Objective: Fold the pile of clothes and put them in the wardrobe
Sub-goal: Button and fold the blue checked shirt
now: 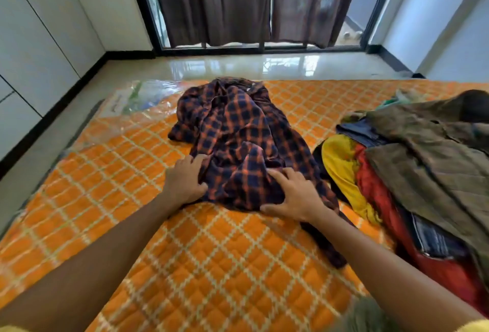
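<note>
A crumpled navy-and-orange plaid shirt (238, 135) lies on the orange quilted mattress (206, 260). My left hand (184, 179) rests on the shirt's near left edge, fingers curled into the cloth. On the near right part of the shirt my right hand (293, 194) lies with its fingers spread over the fabric. A pile of clothes (412, 172) sits to the right: an olive garment on top, yellow, red and dark blue pieces under it.
White wardrobe doors (34, 40) line the left wall. Glossy floor tiles (238, 65) run between the mattress and a glass sliding door with dark curtains (238, 0). A clear plastic bag (137, 98) lies at the mattress's far left corner.
</note>
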